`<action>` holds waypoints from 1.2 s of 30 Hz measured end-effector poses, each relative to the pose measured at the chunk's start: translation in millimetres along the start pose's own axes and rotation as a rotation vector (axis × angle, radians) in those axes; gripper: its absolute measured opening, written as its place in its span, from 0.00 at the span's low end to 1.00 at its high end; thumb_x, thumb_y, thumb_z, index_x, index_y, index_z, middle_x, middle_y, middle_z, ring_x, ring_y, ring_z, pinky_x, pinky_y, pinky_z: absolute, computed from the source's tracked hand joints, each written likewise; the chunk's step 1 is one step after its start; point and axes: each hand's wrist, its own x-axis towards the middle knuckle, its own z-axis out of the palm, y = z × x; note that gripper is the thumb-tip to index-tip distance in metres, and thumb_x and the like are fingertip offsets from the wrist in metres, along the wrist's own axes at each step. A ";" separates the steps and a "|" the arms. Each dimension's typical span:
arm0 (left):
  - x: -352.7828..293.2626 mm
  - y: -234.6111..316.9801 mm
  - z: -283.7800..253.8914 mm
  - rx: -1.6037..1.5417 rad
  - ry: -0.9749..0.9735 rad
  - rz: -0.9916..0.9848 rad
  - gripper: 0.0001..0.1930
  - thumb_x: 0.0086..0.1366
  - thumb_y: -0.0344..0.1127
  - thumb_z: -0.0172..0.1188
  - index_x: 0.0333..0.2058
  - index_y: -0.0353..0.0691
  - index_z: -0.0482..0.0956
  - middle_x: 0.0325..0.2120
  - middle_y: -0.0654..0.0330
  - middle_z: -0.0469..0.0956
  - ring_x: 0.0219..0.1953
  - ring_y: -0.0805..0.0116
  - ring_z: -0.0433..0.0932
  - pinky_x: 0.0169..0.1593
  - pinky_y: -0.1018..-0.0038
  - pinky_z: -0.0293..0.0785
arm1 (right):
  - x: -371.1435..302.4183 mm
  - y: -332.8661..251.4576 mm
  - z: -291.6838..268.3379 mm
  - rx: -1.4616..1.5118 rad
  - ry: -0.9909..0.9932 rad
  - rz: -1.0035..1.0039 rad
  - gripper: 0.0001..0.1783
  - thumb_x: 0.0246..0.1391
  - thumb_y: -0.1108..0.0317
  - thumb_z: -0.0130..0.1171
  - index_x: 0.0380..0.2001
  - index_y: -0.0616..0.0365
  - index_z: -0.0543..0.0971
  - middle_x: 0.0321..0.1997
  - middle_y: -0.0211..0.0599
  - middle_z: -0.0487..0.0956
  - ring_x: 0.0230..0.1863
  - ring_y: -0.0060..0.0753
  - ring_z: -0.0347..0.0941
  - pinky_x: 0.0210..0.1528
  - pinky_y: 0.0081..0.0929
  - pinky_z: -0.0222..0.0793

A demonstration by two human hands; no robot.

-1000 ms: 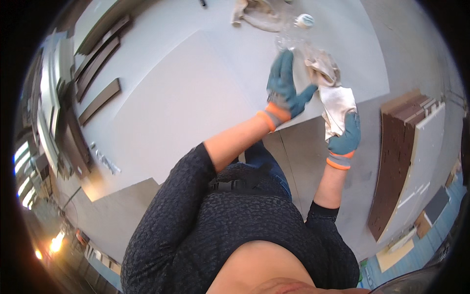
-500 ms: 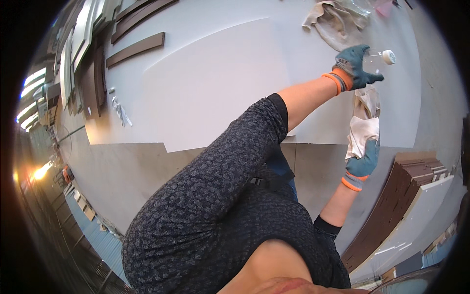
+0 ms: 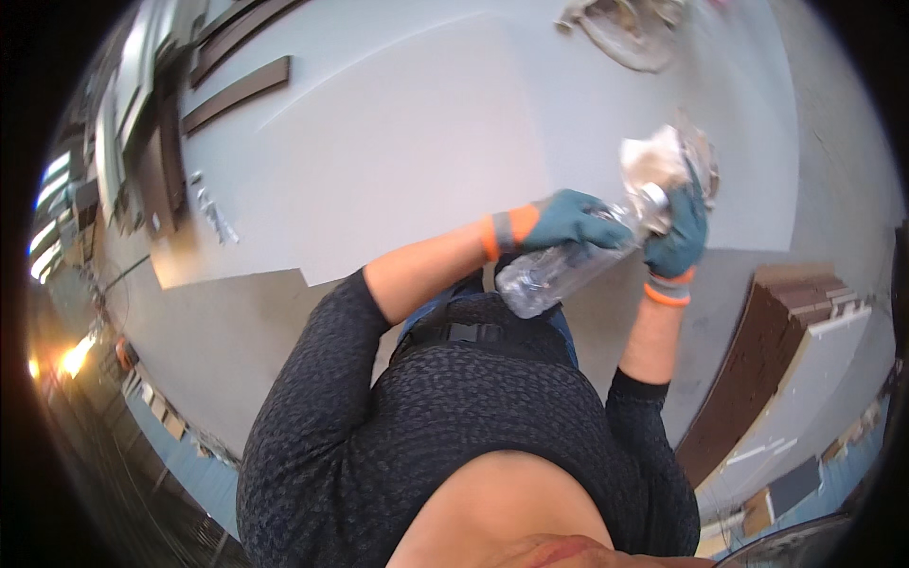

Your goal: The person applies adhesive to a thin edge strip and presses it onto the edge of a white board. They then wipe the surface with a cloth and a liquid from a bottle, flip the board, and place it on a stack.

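Note:
My left hand (image 3: pixel 578 220), in a grey-green glove with an orange cuff, is closed around the upper part of a clear plastic bottle (image 3: pixel 559 275). The bottle lies tilted in front of my waist, its white cap (image 3: pixel 653 197) pointing up and to the right. My right hand (image 3: pixel 680 232), gloved alike, grips a crumpled beige rag (image 3: pixel 653 156) that sticks out beyond its fingers. Its thumb side is right by the cap; whether it touches the cap I cannot tell.
A large pale panel (image 3: pixel 407 123) covers the table before me. Dark brown strips (image 3: pixel 237 95) lie at the far left, near a small clear plastic bag (image 3: pixel 216 216). Another cloth (image 3: pixel 625 38) is at the far right. Stacked brown boards (image 3: pixel 757 350) stand to my right.
My left hand has brought the bottle from the far right of the table back toward my waist. My right hand, with the rag, has moved up and slightly left to meet it.

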 end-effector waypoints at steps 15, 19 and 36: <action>-55.9 1.1 -10.0 -0.828 -0.041 -0.214 0.23 0.74 0.41 0.55 0.62 0.33 0.72 0.38 0.49 0.85 0.35 0.62 0.88 0.35 0.69 0.89 | -17.7 -40.3 27.4 0.909 -0.133 0.759 0.21 0.72 0.71 0.52 0.63 0.71 0.73 0.64 0.46 0.77 0.61 0.34 0.75 0.66 0.32 0.71; -49.2 -21.3 -23.5 -0.925 -0.140 -0.288 0.20 0.75 0.40 0.57 0.58 0.32 0.76 0.38 0.49 0.86 0.35 0.64 0.88 0.35 0.70 0.89 | -28.5 -33.8 32.0 0.994 -0.071 0.808 0.21 0.67 0.78 0.55 0.62 0.68 0.75 0.63 0.48 0.78 0.59 0.38 0.77 0.64 0.34 0.73; -48.4 -6.6 -26.8 -0.176 -0.096 -0.115 0.18 0.75 0.44 0.60 0.45 0.33 0.84 0.33 0.61 0.86 0.34 0.78 0.84 0.39 0.79 0.82 | -26.3 -42.3 33.2 0.984 -0.116 0.770 0.19 0.70 0.73 0.52 0.61 0.68 0.76 0.59 0.42 0.80 0.54 0.31 0.79 0.58 0.29 0.75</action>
